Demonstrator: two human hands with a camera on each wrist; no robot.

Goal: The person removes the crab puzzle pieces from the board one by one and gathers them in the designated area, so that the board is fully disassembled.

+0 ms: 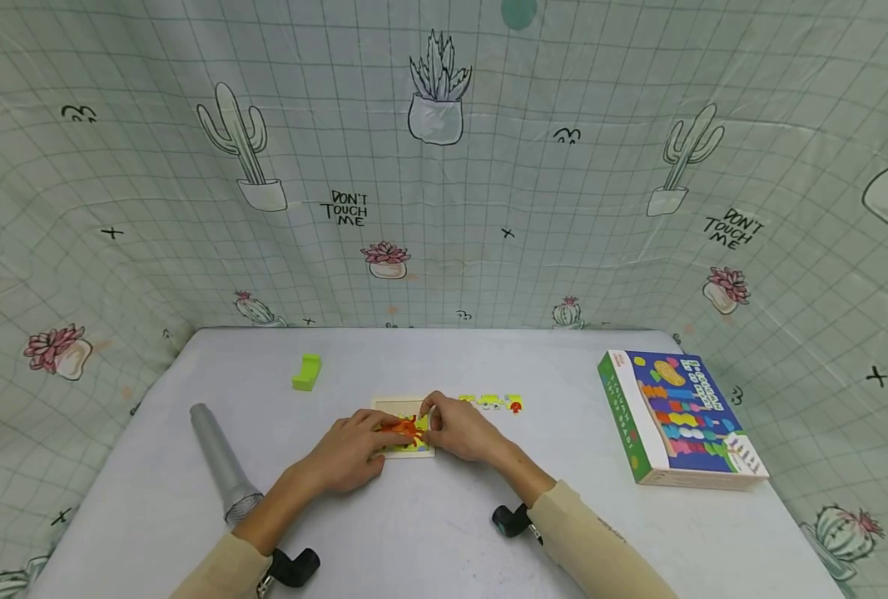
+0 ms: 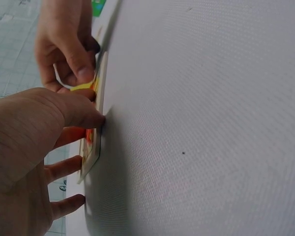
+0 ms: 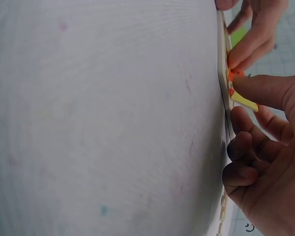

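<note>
A small framed jigsaw puzzle (image 1: 406,452) with a pale border lies at the middle of the table, its picture red, orange and yellow. My left hand (image 1: 349,452) rests over its left side with fingers spread across the pieces, and its thumb touches the near edge in the left wrist view. At the right side of the frame, my right hand (image 1: 464,428) pinches a yellow puzzle piece (image 3: 244,102) between thumb and index finger. That piece is tilted, one end against the puzzle and the other raised. Its remaining fingers are curled. Both hands partly cover the picture.
Several loose puzzle pieces (image 1: 491,402) lie in a row just beyond the right hand. A lime-green block (image 1: 307,373) sits at the back left, and a grey tube (image 1: 222,462) lies beside the left forearm. At the right is a colourful game box (image 1: 683,420).
</note>
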